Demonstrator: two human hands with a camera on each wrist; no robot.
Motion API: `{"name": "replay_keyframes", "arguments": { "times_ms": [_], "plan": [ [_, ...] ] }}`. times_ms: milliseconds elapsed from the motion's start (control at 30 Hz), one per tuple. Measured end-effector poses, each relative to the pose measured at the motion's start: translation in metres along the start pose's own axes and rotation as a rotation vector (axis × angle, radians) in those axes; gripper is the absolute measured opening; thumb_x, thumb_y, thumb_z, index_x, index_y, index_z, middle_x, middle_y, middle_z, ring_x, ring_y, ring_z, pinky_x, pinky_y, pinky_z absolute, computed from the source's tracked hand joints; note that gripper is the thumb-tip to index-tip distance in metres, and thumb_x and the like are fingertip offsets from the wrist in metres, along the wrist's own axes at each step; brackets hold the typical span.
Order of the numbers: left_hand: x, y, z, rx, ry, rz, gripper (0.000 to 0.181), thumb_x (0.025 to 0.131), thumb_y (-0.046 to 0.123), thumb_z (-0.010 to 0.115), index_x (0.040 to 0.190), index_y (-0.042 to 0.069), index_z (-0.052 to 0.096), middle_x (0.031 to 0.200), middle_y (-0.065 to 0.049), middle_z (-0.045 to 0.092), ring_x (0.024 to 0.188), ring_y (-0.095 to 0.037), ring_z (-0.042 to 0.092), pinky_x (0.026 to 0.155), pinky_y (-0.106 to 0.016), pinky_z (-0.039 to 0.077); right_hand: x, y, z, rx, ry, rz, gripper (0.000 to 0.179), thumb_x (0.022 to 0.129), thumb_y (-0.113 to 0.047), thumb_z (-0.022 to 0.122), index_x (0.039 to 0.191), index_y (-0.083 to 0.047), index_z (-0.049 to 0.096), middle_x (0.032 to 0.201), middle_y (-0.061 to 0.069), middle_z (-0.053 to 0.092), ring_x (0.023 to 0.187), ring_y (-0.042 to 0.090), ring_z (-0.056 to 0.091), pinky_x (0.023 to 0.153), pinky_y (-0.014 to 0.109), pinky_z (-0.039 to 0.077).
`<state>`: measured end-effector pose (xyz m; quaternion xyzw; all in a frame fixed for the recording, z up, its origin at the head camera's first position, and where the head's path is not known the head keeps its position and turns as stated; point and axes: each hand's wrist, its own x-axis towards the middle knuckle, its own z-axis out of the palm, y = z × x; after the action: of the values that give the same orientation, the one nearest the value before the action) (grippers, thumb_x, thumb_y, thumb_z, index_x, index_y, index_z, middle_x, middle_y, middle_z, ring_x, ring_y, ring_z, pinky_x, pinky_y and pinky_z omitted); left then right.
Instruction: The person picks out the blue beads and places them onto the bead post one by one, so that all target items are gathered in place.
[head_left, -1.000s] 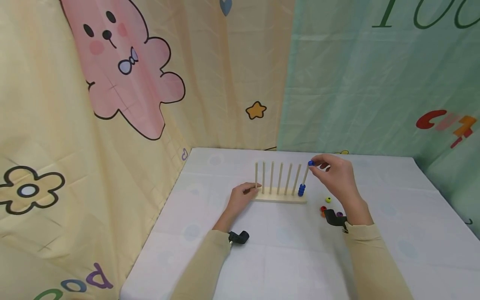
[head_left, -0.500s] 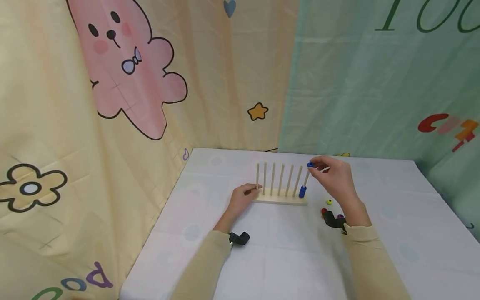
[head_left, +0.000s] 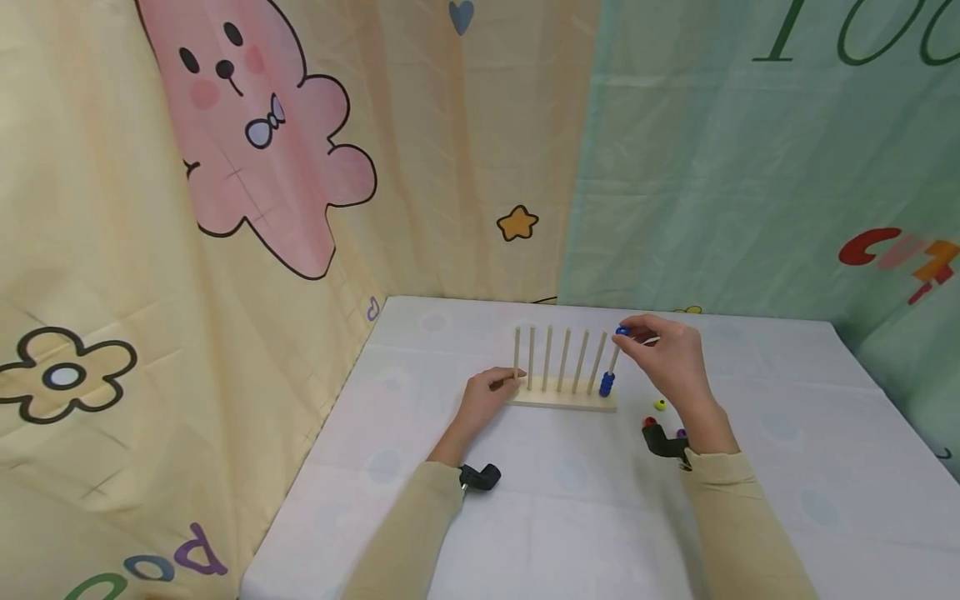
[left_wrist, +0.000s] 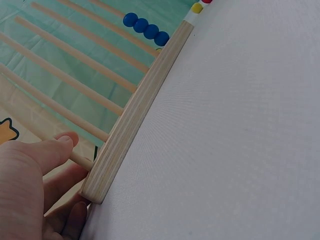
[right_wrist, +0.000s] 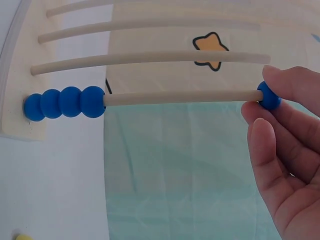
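A wooden peg stand (head_left: 564,400) with several upright pegs rests on the table. My left hand (head_left: 486,395) grips its left end, with the thumb and fingers around the leftmost peg (left_wrist: 82,161). Several blue beads (right_wrist: 70,102) are stacked at the foot of the rightmost peg (right_wrist: 180,97). At that peg's top, my right hand (head_left: 669,354) pinches one more blue bead (right_wrist: 270,96) between thumb and fingers. In the right wrist view this bead sits right at the peg's tip, in line with it. The other pegs carry no beads.
Loose beads lie right of the stand: a yellow bead (head_left: 660,405), a red bead (head_left: 649,422) and a purple bead (head_left: 681,433), partly behind the right wrist camera (head_left: 663,440). Printed curtains (head_left: 450,150) hang behind the white table (head_left: 555,517).
The head view has shifted slightly. My right hand and its blue bead have edged a little left against the peg's tip. The left hand keeps its hold on the stand.
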<state>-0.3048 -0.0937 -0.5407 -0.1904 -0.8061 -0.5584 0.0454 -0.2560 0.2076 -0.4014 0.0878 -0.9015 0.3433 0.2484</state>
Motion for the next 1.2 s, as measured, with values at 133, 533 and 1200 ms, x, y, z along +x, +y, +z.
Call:
{"name": "replay_keyframes", "arguments": {
  "times_ms": [133, 533, 1200],
  "plan": [
    [0.000, 0.001, 0.000, -0.001, -0.001, -0.001, 0.022, 0.100, 0.022, 0.066, 0.118, 0.016, 0.076, 0.118, 0.005, 0.071, 0.111, -0.013, 0.064, 0.093, -0.034, 0.051, -0.002, 0.002, 0.001, 0.005, -0.006, 0.021, 0.025, 0.091, -0.030, 0.078, 0.109, -0.013, 0.076, 0.088, 0.002, 0.074, 0.084, 0.022, 0.069, 0.066, 0.031, 0.054],
    [0.001, 0.001, 0.001, -0.021, -0.003, -0.027, 0.021, 0.100, 0.021, 0.066, 0.118, 0.017, 0.076, 0.119, 0.005, 0.071, 0.111, -0.013, 0.063, 0.094, -0.033, 0.051, -0.005, 0.006, 0.003, 0.030, -0.021, 0.048, 0.027, 0.092, -0.030, 0.077, 0.112, -0.013, 0.075, 0.091, 0.001, 0.073, 0.088, 0.018, 0.066, 0.074, 0.026, 0.052],
    [0.001, -0.001, 0.001, -0.010, 0.000, -0.019, 0.021, 0.100, 0.021, 0.066, 0.118, 0.016, 0.076, 0.118, 0.005, 0.071, 0.113, -0.013, 0.063, 0.095, -0.033, 0.050, -0.012, 0.013, 0.008, 0.077, -0.046, 0.086, 0.028, 0.092, -0.029, 0.076, 0.114, -0.012, 0.075, 0.096, 0.002, 0.073, 0.092, 0.018, 0.064, 0.075, 0.019, 0.050]
  ]
}}
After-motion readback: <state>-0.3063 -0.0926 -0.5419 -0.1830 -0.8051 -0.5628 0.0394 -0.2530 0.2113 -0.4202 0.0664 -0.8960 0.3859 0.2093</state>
